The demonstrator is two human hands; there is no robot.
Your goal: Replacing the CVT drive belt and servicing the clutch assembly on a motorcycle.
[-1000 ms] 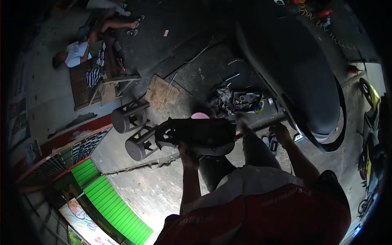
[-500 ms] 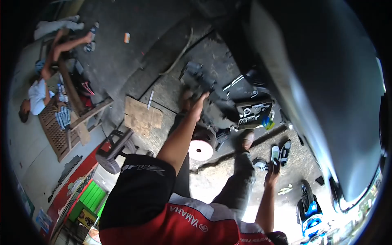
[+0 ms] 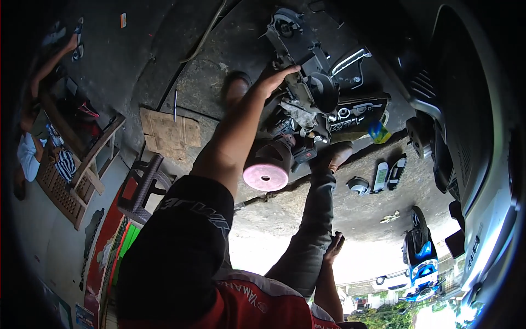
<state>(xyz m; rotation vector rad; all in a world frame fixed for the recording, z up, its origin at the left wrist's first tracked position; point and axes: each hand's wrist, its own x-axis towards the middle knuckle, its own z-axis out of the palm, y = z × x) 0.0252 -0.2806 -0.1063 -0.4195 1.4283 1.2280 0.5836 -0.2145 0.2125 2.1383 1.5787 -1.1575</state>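
My left hand (image 3: 275,80) reaches forward and is closed on the edge of a long grey engine casing (image 3: 296,86), part of a scooter engine on the floor. The fingers' far side is hidden by the casing. Just nearer stands a round drum with a pink top (image 3: 266,176) and a small centre hole. My right hand (image 3: 333,248) hangs low beside my right knee, fingers curled. What it holds, if anything, is too dark to make out.
Beyond my right shoe lies an open toolbox (image 3: 356,112) of tools with a blue-yellow packet (image 3: 378,131). Right of my leg are a round metal part (image 3: 358,185) and two flat cases (image 3: 388,174). A cardboard sheet (image 3: 170,134), toppled chair (image 3: 143,189) and seated person (image 3: 30,156) are left.
My view has shifted, and the engine casing now shows sharply. My right hand has drawn back from beside the round metal part to my knee. My left hand stays at the engine.
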